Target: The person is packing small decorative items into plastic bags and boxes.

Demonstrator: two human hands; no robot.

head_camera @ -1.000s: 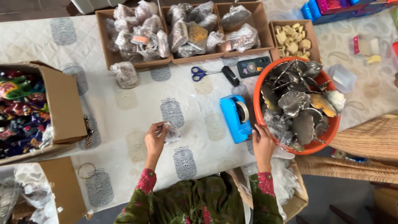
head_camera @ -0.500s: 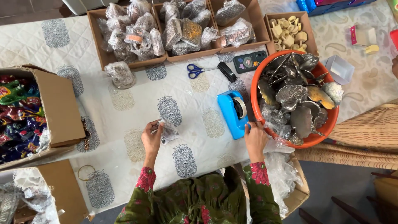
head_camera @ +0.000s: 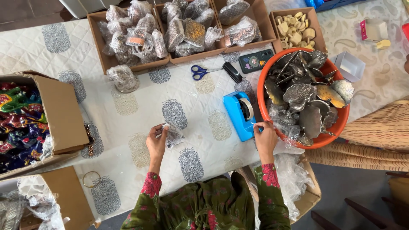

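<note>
Holding a small clear-wrapped packet (head_camera: 172, 135), the left hand (head_camera: 156, 142) rests over the white quilted cloth (head_camera: 128, 123), its fingers curled narrow about the packet's left edge, thumb on the near side. That packet lies just right of those fingertips, its long axis tilted, running from the fingers down and rightward; the contents are too small to make out. The left forearm, in a floral sleeve, rises nearly straight from the body, wrist slightly bent to the right.

The right hand (head_camera: 265, 138) is set at the near right corner of the blue tape dispenser (head_camera: 239, 114), thumb and forefinger pinched together on what looks like a short strip of tape (head_camera: 255, 124) reaching left from the fingertips towards the roll. The other fingers are folded in. Its forearm comes up straight from the lap.

Just right of those fingers stands an orange tub (head_camera: 341, 123) heaped with silvery metal pieces, touching crumpled clear plastic beneath the palm. Beyond the fingertips, further up the cloth, lie blue-handled scissors (head_camera: 200, 71) and a black brush (head_camera: 232, 72), before cardboard trays (head_camera: 128, 67) of wrapped bundles.
</note>
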